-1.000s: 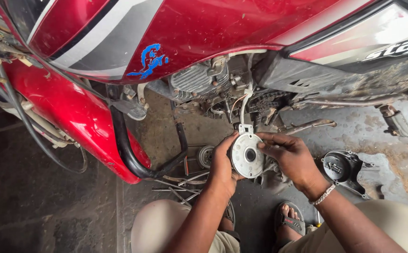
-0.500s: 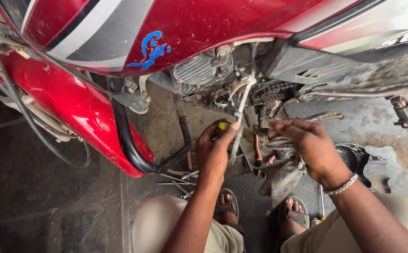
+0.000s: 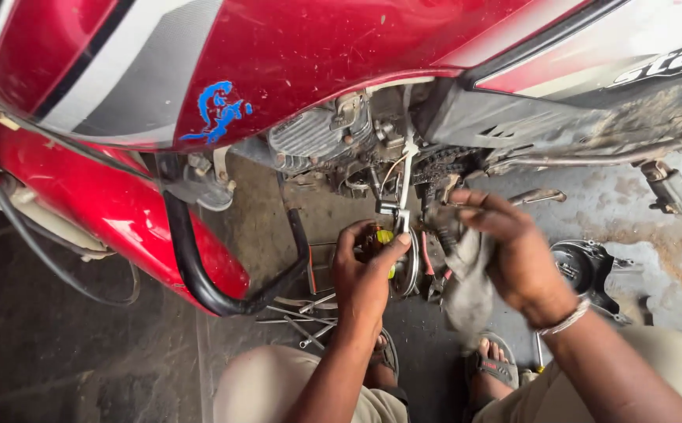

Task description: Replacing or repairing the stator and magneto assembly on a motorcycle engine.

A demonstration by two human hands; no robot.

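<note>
Two hands | left hand (image 3: pixel 364 278): round metal disc (image 3: pixel 408 270) (edge-on) | right hand (image 3: pixel 513 258): grey rag (image 3: pixel 466 286)

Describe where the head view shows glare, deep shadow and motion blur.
In the head view, glare streaks the red tank and red fender; deep shadow fills the floor at lower left; motion blur softens the right hand and its grey rag, while the left hand and engine stay fairly sharp.

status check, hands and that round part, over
Left hand grips round metal part edge-on. Right hand holds grey rag beside it. Nothing between them.
</note>
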